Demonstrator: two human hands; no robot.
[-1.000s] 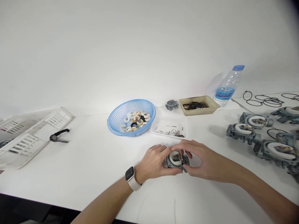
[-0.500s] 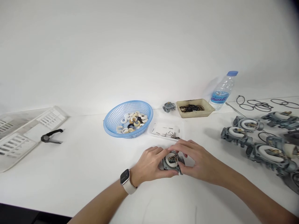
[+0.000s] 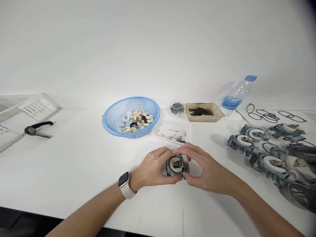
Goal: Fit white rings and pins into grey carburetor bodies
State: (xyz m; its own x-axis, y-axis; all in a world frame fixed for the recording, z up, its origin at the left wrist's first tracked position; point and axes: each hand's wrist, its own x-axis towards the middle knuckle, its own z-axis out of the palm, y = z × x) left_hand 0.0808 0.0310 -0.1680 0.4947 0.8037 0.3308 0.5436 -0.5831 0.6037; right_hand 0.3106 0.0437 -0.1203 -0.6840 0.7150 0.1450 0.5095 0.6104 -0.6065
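A grey metal carburetor point(image 3: 177, 165) with its bowl side up is between my two hands, low in the middle of the view. A white ring-like float and small brass parts show inside it. My left hand point(image 3: 153, 168) grips it from the left, thumb along the near edge and fingers at the far side; a watch is on that wrist. On the right, my right hand point(image 3: 206, 168) curves round the carburetor, with the thumb on its near right edge and the fingertips at its far edge. Just beyond is a shallow white tray point(image 3: 161, 127) of small metal pins.
Behind stands a blue plastic basket point(image 3: 108, 122) of white, tan and black floats. Another carburetor point(image 3: 177, 107), a tub point(image 3: 218, 116) of black rubber rings and a water bottle point(image 3: 232, 102) line the wall. Several carburetors point(image 3: 274, 164) crowd the right; a black clamp-like tool point(image 3: 37, 129) lies left.
The view has shifted a little, so most table items sit differently in the picture. Both hands still hold the carburetor, which looks slightly turned.
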